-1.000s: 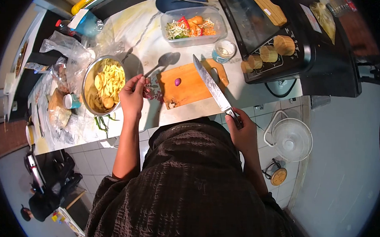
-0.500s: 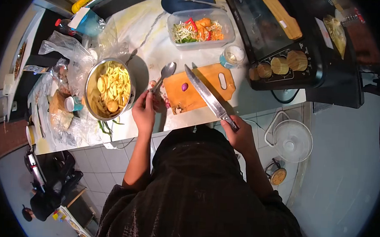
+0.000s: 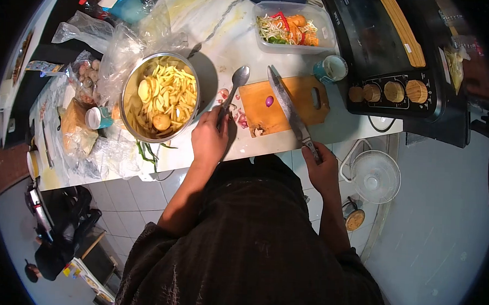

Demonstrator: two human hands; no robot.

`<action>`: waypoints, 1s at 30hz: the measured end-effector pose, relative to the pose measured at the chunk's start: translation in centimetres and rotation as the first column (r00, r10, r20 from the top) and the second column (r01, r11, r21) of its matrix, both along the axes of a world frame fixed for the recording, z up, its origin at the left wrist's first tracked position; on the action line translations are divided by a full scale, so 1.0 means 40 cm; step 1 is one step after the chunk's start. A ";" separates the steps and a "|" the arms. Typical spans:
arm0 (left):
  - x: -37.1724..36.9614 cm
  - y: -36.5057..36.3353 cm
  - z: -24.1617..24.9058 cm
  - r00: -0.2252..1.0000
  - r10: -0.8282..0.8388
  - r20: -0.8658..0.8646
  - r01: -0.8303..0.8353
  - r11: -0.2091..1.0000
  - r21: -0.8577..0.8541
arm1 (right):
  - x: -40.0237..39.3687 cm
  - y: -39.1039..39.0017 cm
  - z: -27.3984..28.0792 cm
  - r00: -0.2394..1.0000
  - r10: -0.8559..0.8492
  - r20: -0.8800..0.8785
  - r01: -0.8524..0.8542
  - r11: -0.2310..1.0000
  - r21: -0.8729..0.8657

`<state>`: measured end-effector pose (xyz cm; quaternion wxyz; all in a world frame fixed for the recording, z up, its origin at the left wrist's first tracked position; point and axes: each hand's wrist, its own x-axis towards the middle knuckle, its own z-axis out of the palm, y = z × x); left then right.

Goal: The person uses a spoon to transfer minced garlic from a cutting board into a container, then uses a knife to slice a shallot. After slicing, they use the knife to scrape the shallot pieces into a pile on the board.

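Holding one knife (image 3: 290, 108), one spoon (image 3: 235, 84)

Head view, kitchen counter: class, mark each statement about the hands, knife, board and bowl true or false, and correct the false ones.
1. The right hand holds a knife. True.
2. The cutting board is bare. False: a small purple shallot lies on it.
3. The metal bowl holds cut potato. True.
4. The left hand grips the bowl's rim. False: it is on the counter by the spoon.
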<state>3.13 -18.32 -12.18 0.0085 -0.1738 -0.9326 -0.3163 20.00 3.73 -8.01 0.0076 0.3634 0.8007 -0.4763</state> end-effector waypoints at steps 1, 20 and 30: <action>-0.003 -0.004 -0.001 0.998 -0.010 0.054 0.009 1.000 0.004 | -0.003 -0.007 0.002 1.000 -0.001 0.002 0.001 1.000 0.002; 0.040 -0.138 0.173 0.785 0.327 0.526 -0.597 0.624 0.504 | -0.057 0.112 -0.026 0.990 0.117 -0.082 -0.123 0.989 -0.079; 0.052 -0.150 0.160 0.769 0.632 0.101 -0.629 0.775 -0.056 | -0.049 0.141 -0.061 0.964 0.225 -0.139 -0.224 0.974 0.023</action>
